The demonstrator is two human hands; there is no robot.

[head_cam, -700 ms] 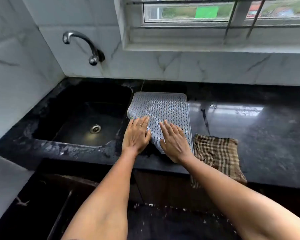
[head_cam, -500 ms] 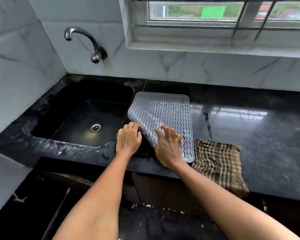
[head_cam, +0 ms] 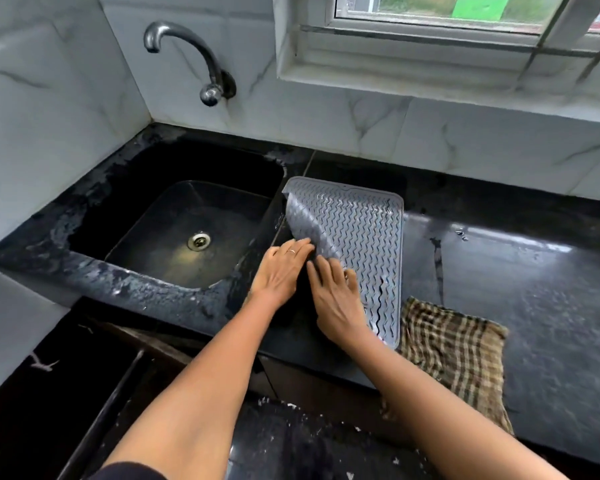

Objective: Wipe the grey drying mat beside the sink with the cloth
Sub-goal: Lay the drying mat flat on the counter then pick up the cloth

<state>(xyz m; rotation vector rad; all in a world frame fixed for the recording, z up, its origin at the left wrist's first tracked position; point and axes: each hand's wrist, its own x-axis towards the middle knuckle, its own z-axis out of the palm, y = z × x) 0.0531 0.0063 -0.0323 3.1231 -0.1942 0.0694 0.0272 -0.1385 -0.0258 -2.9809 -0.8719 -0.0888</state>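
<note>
The grey drying mat (head_cam: pixel 361 233), ribbed with wavy lines, lies on the black counter right of the sink (head_cam: pixel 187 233). Its left edge is lifted and curled over toward the right. My left hand (head_cam: pixel 281 271), with a ring on one finger, holds that curled edge by its fingertips. Right beside it, my right hand (head_cam: pixel 336 303) grips the near part of the folded edge, fingers on top of the mat. The brown checked cloth (head_cam: pixel 458 355) lies crumpled at the counter's front edge, just right of the mat; neither hand touches it.
A curved metal tap (head_cam: pixel 201 60) juts from the marble wall above the sink. The wet black counter (head_cam: pixel 520 271) stretches to the right. A window sill (head_cam: pixel 430 64) runs along the back wall. The sink drain (head_cam: pixel 199 240) sits mid-basin.
Both hands went from lying flat on the mat's near end to taking its left edge. That edge has lifted and folded rightward. The view has moved closer.
</note>
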